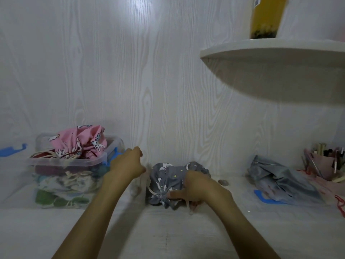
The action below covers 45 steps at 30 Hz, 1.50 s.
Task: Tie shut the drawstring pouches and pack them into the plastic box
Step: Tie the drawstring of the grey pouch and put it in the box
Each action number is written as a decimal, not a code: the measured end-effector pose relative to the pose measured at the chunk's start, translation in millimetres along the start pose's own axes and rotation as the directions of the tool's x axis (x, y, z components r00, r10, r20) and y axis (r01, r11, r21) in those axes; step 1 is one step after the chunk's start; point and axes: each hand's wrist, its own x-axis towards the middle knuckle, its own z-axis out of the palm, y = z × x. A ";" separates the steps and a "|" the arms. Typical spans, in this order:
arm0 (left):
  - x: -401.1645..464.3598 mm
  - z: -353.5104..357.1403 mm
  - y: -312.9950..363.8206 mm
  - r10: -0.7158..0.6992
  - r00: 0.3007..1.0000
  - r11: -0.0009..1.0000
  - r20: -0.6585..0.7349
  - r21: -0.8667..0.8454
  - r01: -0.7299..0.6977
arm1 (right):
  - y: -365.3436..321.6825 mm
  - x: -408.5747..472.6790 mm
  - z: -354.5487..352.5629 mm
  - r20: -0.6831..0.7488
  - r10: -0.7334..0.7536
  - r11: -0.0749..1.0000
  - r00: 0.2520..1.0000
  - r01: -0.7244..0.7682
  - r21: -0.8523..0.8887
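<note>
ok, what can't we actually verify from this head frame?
- Grey pouch: its knot, behind the right hand.
- Left hand: fingertips motion-blurred, grip unclear.
- Plastic box: lower pouches smeared by its cloudy wall, count unknown.
- Cup on the shelf: top cut by the frame edge.

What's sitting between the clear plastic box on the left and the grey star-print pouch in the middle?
In the head view, only the person's left hand hangs over the gap between the clear plastic box and the grey star-print drawstring pouch; the white surface there looks bare.
</note>
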 end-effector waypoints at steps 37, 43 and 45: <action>3.9 20.9 12.7 0.007 0.910 0.732 -0.415 -0.618 -0.287 | 3.5 15.9 -0.9 -0.028 0.021 0.731 0.999 0.004 0.682; -3.7 13.4 29.7 0.048 0.999 -0.089 -0.015 -0.996 -0.011 | 10.8 -0.1 -26.9 -0.223 0.035 0.716 0.974 0.131 0.685; -2.6 10.3 30.3 0.084 0.996 -0.166 0.012 -0.986 0.026 | 16.3 1.2 -30.7 -0.294 0.054 0.743 0.954 0.158 0.650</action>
